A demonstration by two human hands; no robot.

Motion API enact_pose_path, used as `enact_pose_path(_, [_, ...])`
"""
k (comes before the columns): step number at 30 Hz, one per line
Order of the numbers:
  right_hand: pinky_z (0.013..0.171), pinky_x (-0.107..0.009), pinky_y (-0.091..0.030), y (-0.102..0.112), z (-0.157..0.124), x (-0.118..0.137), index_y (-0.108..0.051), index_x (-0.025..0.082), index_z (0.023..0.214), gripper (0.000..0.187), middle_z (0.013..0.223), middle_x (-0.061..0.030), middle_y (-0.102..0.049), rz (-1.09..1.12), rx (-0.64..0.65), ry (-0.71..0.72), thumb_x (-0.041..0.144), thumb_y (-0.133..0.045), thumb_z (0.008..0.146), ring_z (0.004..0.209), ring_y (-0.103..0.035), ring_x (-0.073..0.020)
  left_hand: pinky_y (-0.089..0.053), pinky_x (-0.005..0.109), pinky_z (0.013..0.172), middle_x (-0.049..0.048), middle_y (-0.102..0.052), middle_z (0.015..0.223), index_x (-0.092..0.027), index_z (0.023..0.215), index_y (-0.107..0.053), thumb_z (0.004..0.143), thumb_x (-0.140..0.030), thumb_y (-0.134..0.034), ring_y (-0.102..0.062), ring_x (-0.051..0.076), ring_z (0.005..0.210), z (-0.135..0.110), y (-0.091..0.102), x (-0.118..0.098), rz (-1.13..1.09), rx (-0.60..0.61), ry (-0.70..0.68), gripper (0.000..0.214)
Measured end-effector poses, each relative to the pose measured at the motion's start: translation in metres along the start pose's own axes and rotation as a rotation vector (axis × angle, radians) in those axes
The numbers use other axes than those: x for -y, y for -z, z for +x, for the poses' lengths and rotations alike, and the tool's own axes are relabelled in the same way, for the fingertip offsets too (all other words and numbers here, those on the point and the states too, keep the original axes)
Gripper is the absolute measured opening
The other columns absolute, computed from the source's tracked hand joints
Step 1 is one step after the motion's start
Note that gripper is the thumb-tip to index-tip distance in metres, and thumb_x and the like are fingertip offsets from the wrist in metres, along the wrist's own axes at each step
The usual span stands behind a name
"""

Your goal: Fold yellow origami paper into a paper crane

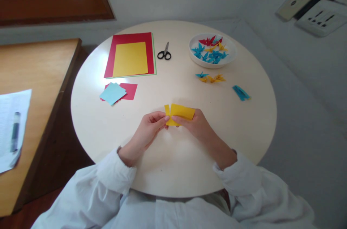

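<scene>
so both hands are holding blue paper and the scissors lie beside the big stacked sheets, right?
Only the colour is wrong: the head view shows the left hand and right hand holding yellow paper. The scissors do lie beside the big stacked sheets.

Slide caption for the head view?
Left hand and right hand hold a yellow paper piece over a round table, folded paper birds in a dish beyond.

Free lane btwn scissors [165, 53] & dish [210, 65]; loose cranes [212, 79] block dish's nr side, held yellow paper [182, 111] ctr.
</scene>
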State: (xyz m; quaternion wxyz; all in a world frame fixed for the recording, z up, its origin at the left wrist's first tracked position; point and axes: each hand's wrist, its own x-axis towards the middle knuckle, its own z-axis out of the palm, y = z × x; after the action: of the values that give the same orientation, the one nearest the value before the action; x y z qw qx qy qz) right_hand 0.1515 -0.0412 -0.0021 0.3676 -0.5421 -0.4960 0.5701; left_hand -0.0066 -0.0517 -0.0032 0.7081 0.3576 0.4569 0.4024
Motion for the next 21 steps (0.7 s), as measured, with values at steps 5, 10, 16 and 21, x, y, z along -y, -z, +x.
enact_pose_path(5, [0.057,-0.026,-0.045,-0.0025,0.0005,-0.0023,-0.064,0.015,0.071,0.021,0.067,-0.0008,-0.063,0.004,0.02,-0.011,0.034,-0.067,0.064,0.061,-0.056,-0.0139,-0.042,0.024,0.063,0.0043,-0.067,0.071,-0.013,0.072,-0.067,0.066,-0.035,-0.074,-0.059,0.013,0.068,0.0004,-0.0007,0.0001,-0.018,0.018,-0.01,0.024])
enact_pose_path(10, [0.058,-0.028,-0.046,-0.0061,0.0005,-0.0059,-0.064,0.015,0.07,0.021,0.066,-0.0012,-0.064,0.013,-0.019,0.017,0.034,-0.066,0.064,0.061,-0.057,-0.0148,-0.044,0.024,0.064,0.0029,-0.067,0.068,-0.013,0.069,-0.067,0.065,-0.034,-0.076,-0.06,0.013,0.066,0.0007,-0.0007,0.0015,-0.046,-0.005,-0.011,0.024])
enact_pose_path(16, [0.057,-0.028,-0.045,-0.0092,0.0002,-0.0067,-0.062,0.015,0.066,0.021,0.065,-0.0008,-0.062,0.024,-0.061,0.029,0.035,-0.066,0.062,0.06,-0.055,-0.014,-0.045,0.022,0.062,0.001,-0.067,0.064,-0.013,0.066,-0.067,0.059,-0.034,-0.079,-0.06,0.011,0.062,0.0006,-0.0022,0.0042,-0.103,-0.062,-0.018,0.025])
enact_pose_path(21, [0.056,-0.028,-0.045,-0.0091,-0.0004,-0.0053,-0.061,0.016,0.065,0.021,0.064,-0.0007,-0.061,0.008,-0.071,0.028,0.036,-0.066,0.062,0.059,-0.054,-0.0141,-0.046,0.021,0.061,0.0008,-0.067,0.063,-0.013,0.065,-0.067,0.059,-0.033,-0.079,-0.06,0.011,0.062,0.001,-0.003,0.005,-0.133,-0.065,-0.015,0.024])
